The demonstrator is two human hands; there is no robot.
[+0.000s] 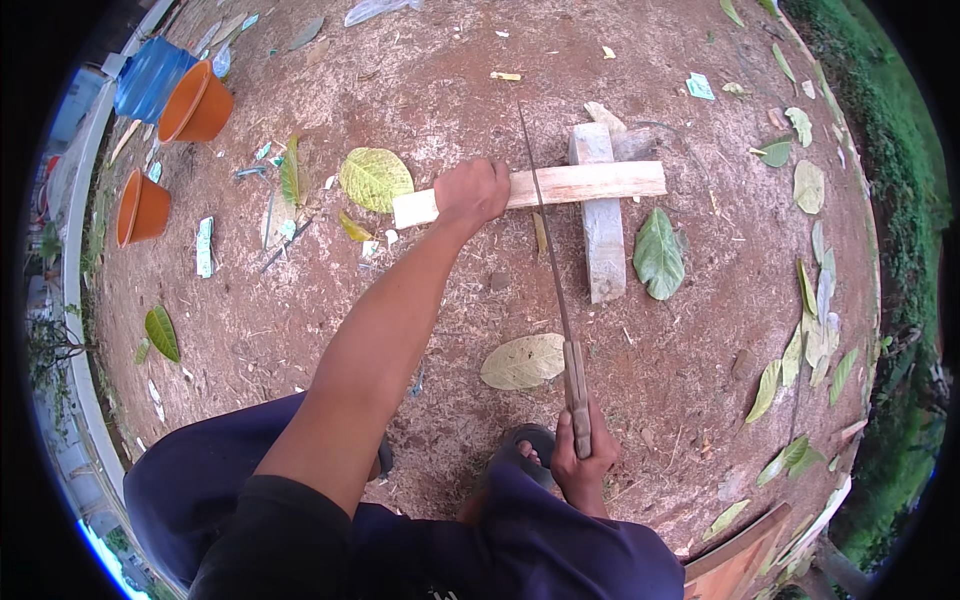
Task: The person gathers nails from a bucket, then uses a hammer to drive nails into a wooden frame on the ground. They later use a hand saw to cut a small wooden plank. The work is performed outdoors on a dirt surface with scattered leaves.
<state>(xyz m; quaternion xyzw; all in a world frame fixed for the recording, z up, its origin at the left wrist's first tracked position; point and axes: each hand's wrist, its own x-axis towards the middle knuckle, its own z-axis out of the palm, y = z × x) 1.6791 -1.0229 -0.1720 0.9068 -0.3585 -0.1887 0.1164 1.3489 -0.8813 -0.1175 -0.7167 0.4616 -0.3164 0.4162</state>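
My left hand is wrapped round a pale wooden plank near its left end. The plank lies across a grey block, its right end sticking out a little past it. My right hand grips the wooden handle of a handsaw. Its long thin blade points away from me and crosses the plank between my left hand and the block. From above, the blade is seen nearly edge-on; whether its teeth touch the wood I cannot tell.
Two orange buckets and a blue water jug are at the far left. Dry and green leaves and paper scraps litter the dirt ground. At the lower right is a brown wooden board; grass borders the right side. My sandalled foot shows below.
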